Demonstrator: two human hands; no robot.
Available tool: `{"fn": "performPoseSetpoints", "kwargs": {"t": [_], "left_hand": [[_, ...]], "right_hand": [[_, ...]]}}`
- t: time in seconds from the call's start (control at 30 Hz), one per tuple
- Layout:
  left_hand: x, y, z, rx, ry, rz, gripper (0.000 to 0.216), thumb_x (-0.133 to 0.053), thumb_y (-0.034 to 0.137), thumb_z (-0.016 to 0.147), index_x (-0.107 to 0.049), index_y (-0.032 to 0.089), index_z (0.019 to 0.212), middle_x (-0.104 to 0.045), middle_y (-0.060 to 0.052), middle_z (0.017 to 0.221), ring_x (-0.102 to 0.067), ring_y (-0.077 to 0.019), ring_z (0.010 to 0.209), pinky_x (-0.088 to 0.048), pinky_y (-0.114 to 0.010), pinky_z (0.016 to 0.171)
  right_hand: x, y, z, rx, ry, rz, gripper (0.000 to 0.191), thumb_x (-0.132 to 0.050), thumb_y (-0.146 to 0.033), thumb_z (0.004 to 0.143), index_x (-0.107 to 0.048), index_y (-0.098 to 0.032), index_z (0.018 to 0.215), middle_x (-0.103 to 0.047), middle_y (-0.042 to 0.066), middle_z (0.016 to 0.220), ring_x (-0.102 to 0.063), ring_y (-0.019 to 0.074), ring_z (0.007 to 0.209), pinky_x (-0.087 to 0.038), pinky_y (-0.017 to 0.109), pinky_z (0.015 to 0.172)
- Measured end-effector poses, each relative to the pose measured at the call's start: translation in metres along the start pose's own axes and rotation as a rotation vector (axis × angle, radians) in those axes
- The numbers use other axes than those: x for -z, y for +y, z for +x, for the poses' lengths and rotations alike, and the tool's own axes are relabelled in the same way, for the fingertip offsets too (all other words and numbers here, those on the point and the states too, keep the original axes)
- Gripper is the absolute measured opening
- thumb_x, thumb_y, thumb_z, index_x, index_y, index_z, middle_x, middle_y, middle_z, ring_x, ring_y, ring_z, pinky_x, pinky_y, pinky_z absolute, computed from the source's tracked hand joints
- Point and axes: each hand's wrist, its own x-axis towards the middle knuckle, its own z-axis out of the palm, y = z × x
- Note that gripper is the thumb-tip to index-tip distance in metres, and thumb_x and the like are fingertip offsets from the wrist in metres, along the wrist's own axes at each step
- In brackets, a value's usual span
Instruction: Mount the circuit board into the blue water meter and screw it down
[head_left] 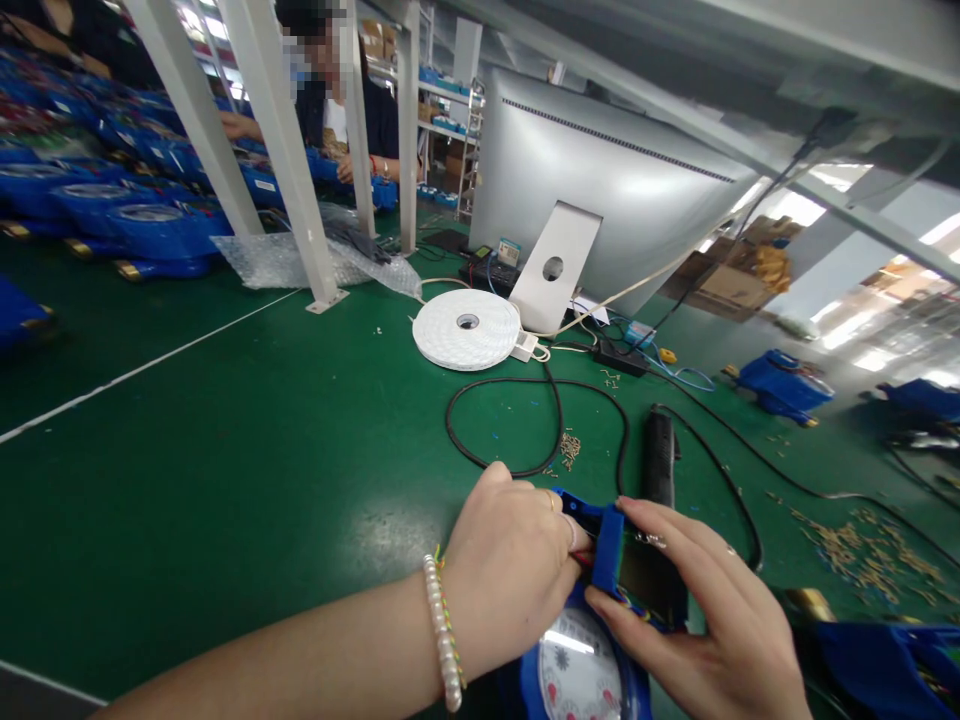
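Note:
A blue water meter (pixel 581 665) with a round white dial sits at the bottom edge of the green table (pixel 247 470). A small blue module (pixel 606 548) stands on top of the meter. My left hand (pixel 506 570), with a bead bracelet on the wrist, grips the module from the left. My right hand (pixel 709 625) pinches its right side, with the fingers over a dark part behind it. Thin coloured wires show just under the module.
A black cable (pixel 555 415) loops just beyond my hands, beside a black power strip (pixel 660 460). A white tape roll (pixel 466 328) and the back of a monitor (pixel 600 190) stand further off. Small brass screws (pixel 870 555) are scattered at right. Blue meters (pixel 142 225) and another person (pixel 337 110) are at far left.

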Motion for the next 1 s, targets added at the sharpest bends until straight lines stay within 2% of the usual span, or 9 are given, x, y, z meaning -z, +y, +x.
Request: {"fn": "performPoseSetpoints", "kwargs": {"t": [0.23, 0.43, 0.57, 0.67, 0.83, 1.0], "left_hand": [[-0.005, -0.003, 0.005, 0.071, 0.005, 0.001, 0.021, -0.053, 0.014, 0.075, -0.061, 0.02, 0.057, -0.066, 0.0, 0.061, -0.06, -0.019, 0.064, -0.032, -0.034, 0.063], [-0.007, -0.007, 0.007, 0.153, 0.029, -0.019, 0.016, -0.052, 0.014, 0.071, -0.065, 0.023, 0.069, -0.071, 0.0, 0.067, -0.061, -0.0192, 0.062, -0.031, -0.031, 0.056], [-0.007, -0.008, 0.006, 0.221, 0.058, -0.042, 0.011, -0.05, 0.013, 0.066, -0.057, 0.022, 0.065, -0.064, 0.001, 0.058, -0.056, -0.0172, 0.053, -0.024, -0.028, 0.048], [-0.008, -0.01, 0.006, 0.228, 0.057, -0.058, 0.008, -0.051, 0.014, 0.063, -0.052, 0.022, 0.061, -0.06, 0.001, 0.054, -0.053, -0.0171, 0.051, -0.021, -0.028, 0.047], [-0.007, -0.014, 0.009, 0.23, 0.032, -0.094, 0.008, -0.053, 0.016, 0.062, -0.049, 0.022, 0.058, -0.057, 0.001, 0.053, -0.051, -0.0174, 0.051, -0.019, -0.029, 0.047], [-0.002, -0.014, 0.011, 0.211, 0.001, -0.142, 0.01, -0.054, 0.015, 0.062, -0.047, 0.021, 0.058, -0.055, 0.001, 0.055, -0.049, -0.0165, 0.051, -0.021, -0.028, 0.048]], "right_hand": [[0.0, 0.005, 0.016, 0.032, -0.155, -0.03, 0.046, -0.066, -0.039, 0.082, -0.054, -0.012, 0.117, -0.063, 0.012, 0.107, -0.062, 0.0228, 0.096, -0.056, 0.034, 0.079], [-0.002, 0.0, 0.025, 0.007, -0.247, -0.053, 0.043, -0.063, -0.041, 0.082, -0.053, -0.015, 0.115, -0.064, 0.012, 0.104, -0.063, 0.0243, 0.094, -0.057, 0.038, 0.078], [-0.001, -0.001, 0.03, -0.022, -0.267, -0.05, 0.043, -0.066, -0.041, 0.08, -0.055, -0.016, 0.113, -0.064, 0.011, 0.103, -0.064, 0.0251, 0.091, -0.057, 0.04, 0.076], [0.001, -0.002, 0.034, -0.052, -0.317, -0.004, 0.042, -0.069, -0.038, 0.077, -0.055, -0.017, 0.112, -0.064, 0.009, 0.101, -0.063, 0.0239, 0.089, -0.056, 0.039, 0.075], [0.003, -0.001, 0.039, -0.11, -0.407, 0.101, 0.042, -0.069, -0.034, 0.077, -0.054, -0.019, 0.113, -0.061, 0.006, 0.099, -0.062, 0.0208, 0.088, -0.053, 0.034, 0.076], [0.003, 0.001, 0.038, -0.114, -0.43, 0.115, 0.042, -0.068, -0.034, 0.078, -0.053, -0.02, 0.114, -0.06, 0.006, 0.1, -0.061, 0.0207, 0.09, -0.052, 0.033, 0.077]]}}
